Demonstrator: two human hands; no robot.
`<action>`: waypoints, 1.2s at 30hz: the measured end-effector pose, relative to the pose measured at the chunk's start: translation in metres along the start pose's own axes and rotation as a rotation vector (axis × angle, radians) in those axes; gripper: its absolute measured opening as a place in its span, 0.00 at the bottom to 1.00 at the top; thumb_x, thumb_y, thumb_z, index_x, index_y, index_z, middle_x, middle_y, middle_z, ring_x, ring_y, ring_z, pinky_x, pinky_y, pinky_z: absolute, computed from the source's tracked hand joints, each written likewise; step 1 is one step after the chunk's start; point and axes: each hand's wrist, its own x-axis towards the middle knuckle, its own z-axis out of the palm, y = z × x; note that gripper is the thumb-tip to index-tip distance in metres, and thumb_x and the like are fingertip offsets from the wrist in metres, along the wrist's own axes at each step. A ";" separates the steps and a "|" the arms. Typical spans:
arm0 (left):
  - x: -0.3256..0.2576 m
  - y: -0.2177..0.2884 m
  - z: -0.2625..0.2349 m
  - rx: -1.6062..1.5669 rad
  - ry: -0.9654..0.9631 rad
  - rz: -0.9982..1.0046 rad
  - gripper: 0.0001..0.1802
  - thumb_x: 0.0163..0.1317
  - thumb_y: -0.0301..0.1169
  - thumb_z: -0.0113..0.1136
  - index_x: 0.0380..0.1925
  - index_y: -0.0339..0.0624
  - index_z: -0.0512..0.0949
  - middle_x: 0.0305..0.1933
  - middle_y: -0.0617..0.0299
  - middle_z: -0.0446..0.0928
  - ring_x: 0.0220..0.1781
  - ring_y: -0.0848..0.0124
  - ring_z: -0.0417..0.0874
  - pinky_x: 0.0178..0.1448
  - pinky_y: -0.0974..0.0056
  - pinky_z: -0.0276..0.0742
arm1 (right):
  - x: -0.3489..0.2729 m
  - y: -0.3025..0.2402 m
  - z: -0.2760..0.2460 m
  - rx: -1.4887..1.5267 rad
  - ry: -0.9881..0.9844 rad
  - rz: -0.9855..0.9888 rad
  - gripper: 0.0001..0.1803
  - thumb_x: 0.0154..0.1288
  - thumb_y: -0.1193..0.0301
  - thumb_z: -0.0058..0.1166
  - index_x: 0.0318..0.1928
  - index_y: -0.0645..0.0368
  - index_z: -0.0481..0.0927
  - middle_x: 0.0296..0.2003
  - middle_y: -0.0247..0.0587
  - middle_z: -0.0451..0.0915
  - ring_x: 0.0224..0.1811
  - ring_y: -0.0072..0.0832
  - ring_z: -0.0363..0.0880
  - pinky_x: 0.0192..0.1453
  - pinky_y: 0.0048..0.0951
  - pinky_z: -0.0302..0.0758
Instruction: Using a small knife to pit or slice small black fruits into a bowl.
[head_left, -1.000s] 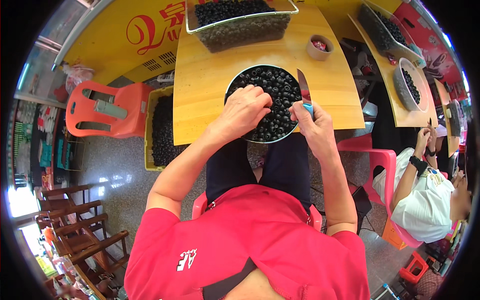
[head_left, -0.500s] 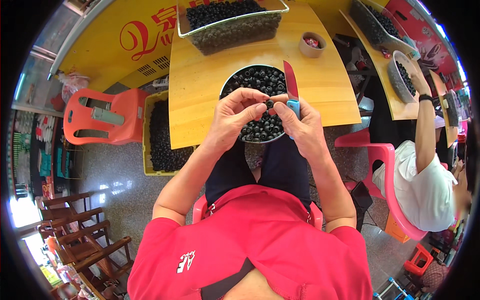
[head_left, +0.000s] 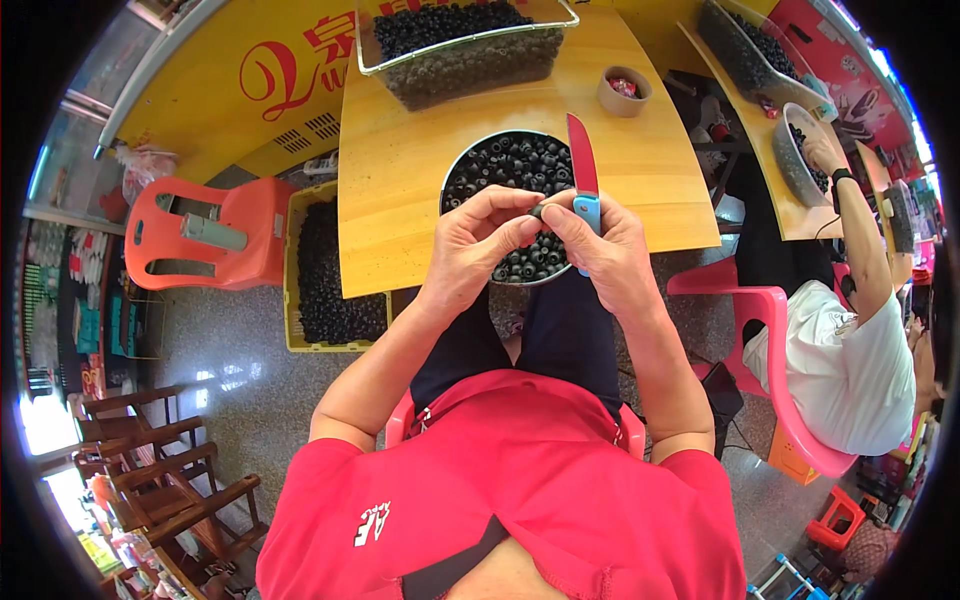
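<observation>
Between my two hands, over a round bowl at the table's near edge, is a small dark round piece, mostly covered by fingertips. My left hand pinches it between thumb and fingers. My right hand is closed round the light blue handle of a knife, its red blade pointing up and away from me. The right thumb and fingertips also meet the dark piece. Many similar black round pieces, some with pale spots, fill the bowl; their kind I cannot tell.
A clear tub of dark pieces and a small round cup stand on the wooden table. To the left are a yellow crate and an orange chair. A person in white works at the right.
The dark piece is now more covered by my fingertips, and my hands have barely shifted. At the right, the other person's arm and body have moved a little.
</observation>
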 end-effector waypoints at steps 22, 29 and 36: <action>-0.006 -0.006 0.004 -0.026 0.093 0.055 0.10 0.65 0.27 0.60 0.45 0.36 0.76 0.40 0.61 0.79 0.36 0.76 0.75 0.44 0.72 0.71 | -0.003 0.009 0.002 -0.943 0.109 -0.617 0.06 0.59 0.76 0.58 0.38 0.60 0.78 0.31 0.41 0.77 0.28 0.39 0.79 0.29 0.35 0.75; -0.007 -0.007 0.005 -0.012 0.071 0.060 0.09 0.66 0.28 0.59 0.43 0.36 0.76 0.41 0.61 0.79 0.37 0.76 0.74 0.45 0.71 0.71 | -0.004 0.006 0.001 -0.986 0.108 -0.637 0.08 0.58 0.78 0.58 0.39 0.61 0.77 0.32 0.43 0.77 0.28 0.41 0.79 0.29 0.35 0.75; -0.012 0.009 0.011 -0.039 -0.158 0.244 0.08 0.64 0.26 0.60 0.42 0.34 0.77 0.38 0.63 0.75 0.37 0.78 0.76 0.44 0.72 0.74 | 0.000 0.022 -0.011 -1.143 0.150 -0.447 0.06 0.62 0.79 0.56 0.40 0.63 0.78 0.30 0.46 0.77 0.29 0.42 0.79 0.32 0.35 0.74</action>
